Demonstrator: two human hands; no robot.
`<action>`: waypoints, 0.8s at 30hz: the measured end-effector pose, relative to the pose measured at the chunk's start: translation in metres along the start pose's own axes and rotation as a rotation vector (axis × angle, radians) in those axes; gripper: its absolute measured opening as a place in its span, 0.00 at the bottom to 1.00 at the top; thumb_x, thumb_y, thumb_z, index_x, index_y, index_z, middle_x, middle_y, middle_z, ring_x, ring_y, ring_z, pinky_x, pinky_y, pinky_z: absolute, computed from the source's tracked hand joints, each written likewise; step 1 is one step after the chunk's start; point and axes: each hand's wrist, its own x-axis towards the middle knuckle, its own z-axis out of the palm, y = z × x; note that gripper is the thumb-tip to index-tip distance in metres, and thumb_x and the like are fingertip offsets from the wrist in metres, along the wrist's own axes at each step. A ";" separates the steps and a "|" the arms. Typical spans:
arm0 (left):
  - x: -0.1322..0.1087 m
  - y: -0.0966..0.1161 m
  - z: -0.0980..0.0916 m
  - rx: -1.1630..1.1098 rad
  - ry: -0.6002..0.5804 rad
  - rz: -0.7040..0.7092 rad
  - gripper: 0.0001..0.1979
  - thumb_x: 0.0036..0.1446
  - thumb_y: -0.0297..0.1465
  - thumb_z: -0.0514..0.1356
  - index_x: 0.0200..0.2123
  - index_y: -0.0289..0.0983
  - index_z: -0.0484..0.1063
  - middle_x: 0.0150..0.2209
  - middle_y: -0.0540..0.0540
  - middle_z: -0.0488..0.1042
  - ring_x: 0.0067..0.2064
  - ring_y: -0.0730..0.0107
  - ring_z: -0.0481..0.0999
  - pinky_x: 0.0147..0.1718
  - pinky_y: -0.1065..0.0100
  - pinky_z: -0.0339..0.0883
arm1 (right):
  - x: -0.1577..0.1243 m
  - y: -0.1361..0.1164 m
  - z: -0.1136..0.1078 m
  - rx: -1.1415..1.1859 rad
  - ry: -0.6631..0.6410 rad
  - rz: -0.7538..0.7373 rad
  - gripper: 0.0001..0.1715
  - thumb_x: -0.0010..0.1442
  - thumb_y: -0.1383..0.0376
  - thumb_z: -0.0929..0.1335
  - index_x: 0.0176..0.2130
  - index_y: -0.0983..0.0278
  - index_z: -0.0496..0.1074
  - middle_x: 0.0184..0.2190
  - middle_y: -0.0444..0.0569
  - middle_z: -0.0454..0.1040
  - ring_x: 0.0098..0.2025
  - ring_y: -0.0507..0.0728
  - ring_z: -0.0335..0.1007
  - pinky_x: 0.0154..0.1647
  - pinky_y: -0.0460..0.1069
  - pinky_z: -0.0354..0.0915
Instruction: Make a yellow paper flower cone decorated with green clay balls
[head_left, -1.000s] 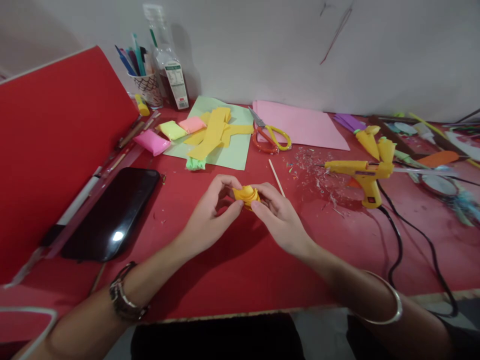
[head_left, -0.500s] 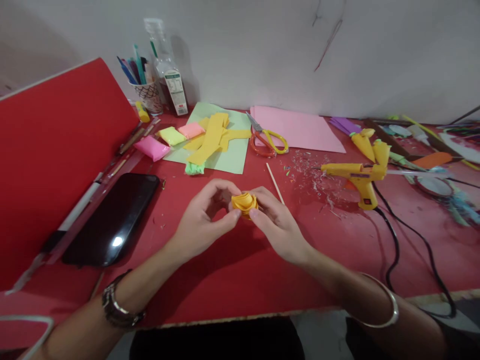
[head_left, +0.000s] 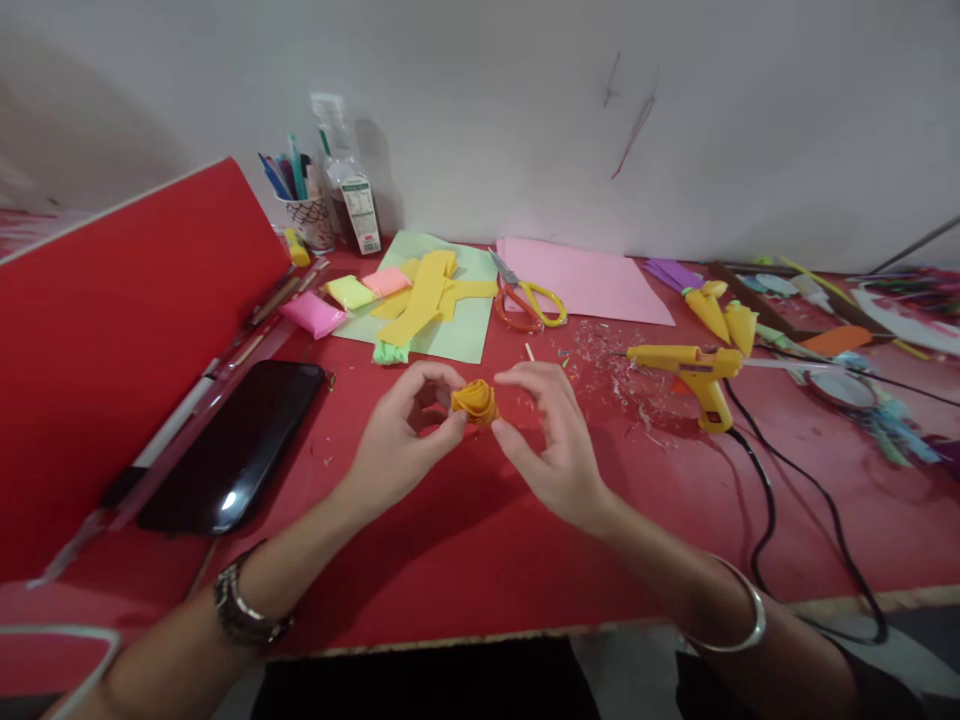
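You are at craft worktable: red tabletop (head_left: 450,570) set against plain pale wall (head_left: 480,120). Home or workshop room, you cannot tell from this view. Craft signs around you: glue gun (head_left: 686,367), scissors (head_left: 519,284), yellow strips (head_left: 424,300) on green sheet (head_left: 465,345), pink sheets (head_left: 592,285), small bright packets (head_left: 315,315). Loose scraps (head_left: 637,385) litter surface near glue gun. Pen-filled cup (head_left: 311,225) by wall. Layered yellow rosette (head_left: 474,402) in your left hand (head_left: 397,435) fits handcraft setting.
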 end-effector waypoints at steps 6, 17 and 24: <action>0.002 0.012 0.001 0.044 0.012 0.009 0.06 0.45 0.24 0.56 0.29 0.37 0.62 0.28 0.51 0.65 0.29 0.78 0.67 0.26 0.76 0.66 | 0.008 -0.011 -0.010 -0.336 0.006 -0.210 0.05 0.56 0.68 0.63 0.35 0.61 0.67 0.33 0.48 0.62 0.38 0.54 0.61 0.40 0.52 0.60; 0.011 0.004 0.012 0.099 -0.010 -0.027 0.04 0.47 0.25 0.53 0.26 0.37 0.58 0.24 0.54 0.60 0.24 0.79 0.63 0.18 0.77 0.60 | 0.026 -0.005 -0.013 -0.256 -0.109 -0.020 0.05 0.54 0.70 0.62 0.29 0.64 0.67 0.29 0.47 0.65 0.32 0.52 0.63 0.33 0.48 0.60; 0.028 0.010 0.002 0.213 -0.055 0.040 0.02 0.50 0.27 0.54 0.28 0.36 0.60 0.28 0.52 0.63 0.28 0.78 0.65 0.23 0.76 0.61 | 0.043 -0.006 -0.022 -0.238 -0.187 0.000 0.06 0.54 0.69 0.64 0.26 0.65 0.68 0.27 0.45 0.65 0.29 0.50 0.62 0.31 0.46 0.59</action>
